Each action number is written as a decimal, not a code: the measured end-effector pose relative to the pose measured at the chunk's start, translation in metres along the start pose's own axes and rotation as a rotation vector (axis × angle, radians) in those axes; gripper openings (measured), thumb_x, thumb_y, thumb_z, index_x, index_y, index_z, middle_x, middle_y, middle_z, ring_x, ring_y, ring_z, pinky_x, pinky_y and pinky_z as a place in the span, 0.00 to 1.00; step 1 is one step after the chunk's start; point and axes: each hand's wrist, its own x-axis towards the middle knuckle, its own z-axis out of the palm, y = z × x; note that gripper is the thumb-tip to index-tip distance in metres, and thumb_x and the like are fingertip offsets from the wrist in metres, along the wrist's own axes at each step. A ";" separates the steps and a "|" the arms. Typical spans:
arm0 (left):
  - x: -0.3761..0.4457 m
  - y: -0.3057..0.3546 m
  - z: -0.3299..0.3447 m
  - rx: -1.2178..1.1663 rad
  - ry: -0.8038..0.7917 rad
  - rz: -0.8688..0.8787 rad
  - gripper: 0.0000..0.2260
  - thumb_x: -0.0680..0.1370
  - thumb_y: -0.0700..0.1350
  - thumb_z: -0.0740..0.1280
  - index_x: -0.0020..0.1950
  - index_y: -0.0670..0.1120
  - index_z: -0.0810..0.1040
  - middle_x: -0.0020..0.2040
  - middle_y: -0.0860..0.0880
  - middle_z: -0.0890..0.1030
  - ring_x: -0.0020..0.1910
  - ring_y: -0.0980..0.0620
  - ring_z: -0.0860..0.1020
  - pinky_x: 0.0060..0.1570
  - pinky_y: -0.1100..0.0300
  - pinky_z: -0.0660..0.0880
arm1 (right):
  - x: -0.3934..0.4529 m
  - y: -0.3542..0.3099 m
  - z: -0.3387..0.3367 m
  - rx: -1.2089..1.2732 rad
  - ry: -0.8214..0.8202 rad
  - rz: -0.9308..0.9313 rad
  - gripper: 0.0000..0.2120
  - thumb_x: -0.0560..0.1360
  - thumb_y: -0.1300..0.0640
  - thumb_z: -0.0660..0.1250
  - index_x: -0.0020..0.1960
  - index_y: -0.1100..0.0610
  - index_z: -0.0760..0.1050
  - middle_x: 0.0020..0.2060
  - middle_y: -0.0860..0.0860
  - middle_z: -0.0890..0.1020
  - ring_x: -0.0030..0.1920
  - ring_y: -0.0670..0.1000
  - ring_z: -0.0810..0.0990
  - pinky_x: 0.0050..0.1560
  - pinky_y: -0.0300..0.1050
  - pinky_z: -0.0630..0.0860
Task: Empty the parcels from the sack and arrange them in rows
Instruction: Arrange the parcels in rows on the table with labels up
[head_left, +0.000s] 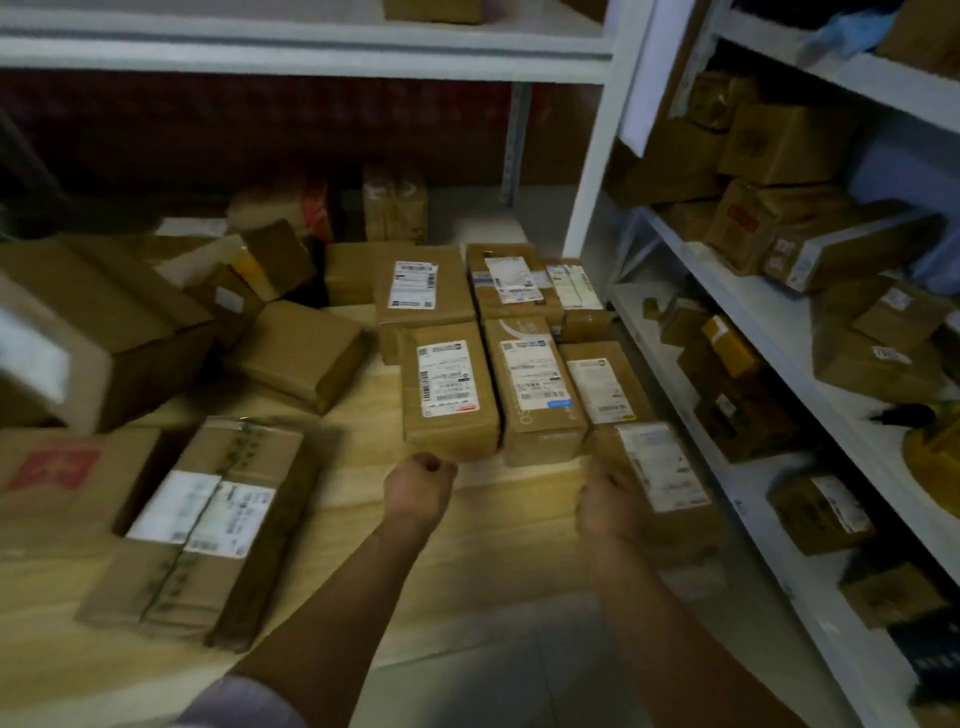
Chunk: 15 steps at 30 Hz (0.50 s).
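Several brown cardboard parcels with white labels lie in rows on the floor, among them one (449, 387) just beyond my left hand and a taller one (540, 387) beside it. My left hand (422, 480) hovers at the near edge of that parcel, fingers curled into a fist with nothing in it. My right hand (605, 501) grips the left side of a blurred labelled parcel (662, 475) at the right end of the front row. No sack is in view.
Loose boxes pile up at the left, including a long taped box (202, 530) and a large tilted carton (104, 332). White metal shelving (769, 332) full of parcels runs along the right. Another shelf (311, 52) spans the top. Bare floor (493, 597) lies under my arms.
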 end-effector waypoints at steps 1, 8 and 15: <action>0.001 -0.006 -0.017 0.005 0.030 -0.001 0.10 0.77 0.46 0.65 0.51 0.41 0.81 0.50 0.41 0.83 0.52 0.43 0.79 0.53 0.54 0.76 | -0.009 0.002 0.018 -0.027 -0.104 0.023 0.09 0.76 0.57 0.61 0.46 0.62 0.76 0.36 0.56 0.77 0.32 0.52 0.74 0.32 0.41 0.72; 0.009 -0.061 -0.144 0.093 0.320 -0.032 0.13 0.78 0.46 0.63 0.56 0.40 0.81 0.54 0.38 0.82 0.56 0.40 0.78 0.54 0.54 0.72 | -0.093 0.021 0.114 -0.218 -0.535 0.299 0.06 0.77 0.56 0.62 0.44 0.58 0.73 0.38 0.54 0.77 0.35 0.50 0.76 0.35 0.41 0.72; 0.018 -0.121 -0.226 0.192 0.521 -0.203 0.13 0.78 0.45 0.60 0.56 0.41 0.79 0.55 0.37 0.81 0.56 0.38 0.78 0.54 0.51 0.74 | -0.147 0.046 0.160 -0.451 -0.760 0.341 0.11 0.79 0.49 0.59 0.58 0.53 0.71 0.56 0.52 0.75 0.55 0.50 0.73 0.64 0.57 0.65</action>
